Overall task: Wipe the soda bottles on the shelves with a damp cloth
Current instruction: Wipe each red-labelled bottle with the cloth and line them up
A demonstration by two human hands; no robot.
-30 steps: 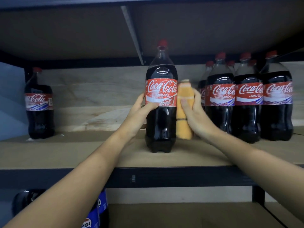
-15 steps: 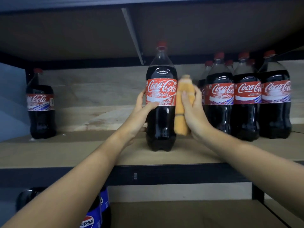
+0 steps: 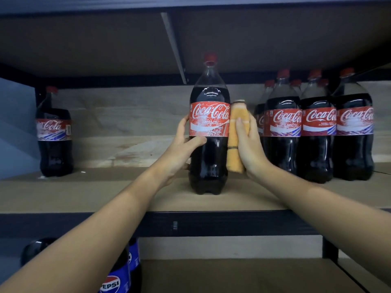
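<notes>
Centre frame: left hand (image 3: pixel 183 147) is gripping the tall dark plastic Coca-Cola bottle (image 3: pixel 209 132) standing on the wooden shelf (image 3: pixel 88 195), likely steadying it. Right hand (image 3: pixel 248 144) is clasping the folded orange cloth (image 3: pixel 236 136), pressing it to the bottle's right flank for wiping.

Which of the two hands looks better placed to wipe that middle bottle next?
The right hand: it already holds the orange cloth against the middle bottle, while the left hand grips the bottle's other side.

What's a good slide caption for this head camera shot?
Left hand steadies a Coca-Cola bottle on the shelf while the right hand presses an orange cloth against its side.
</notes>
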